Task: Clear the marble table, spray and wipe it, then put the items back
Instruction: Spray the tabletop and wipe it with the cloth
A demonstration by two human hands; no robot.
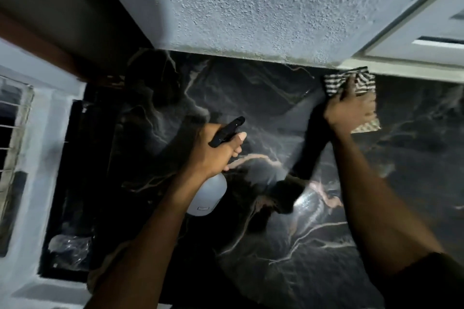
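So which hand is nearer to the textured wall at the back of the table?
Right. The right hand presses the striped cloth just below the wall; the left hand holds the spray bottle over mid-table.

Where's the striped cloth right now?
In the head view, the striped cloth lies under the right hand at the far right of the marble table, against the textured wall.
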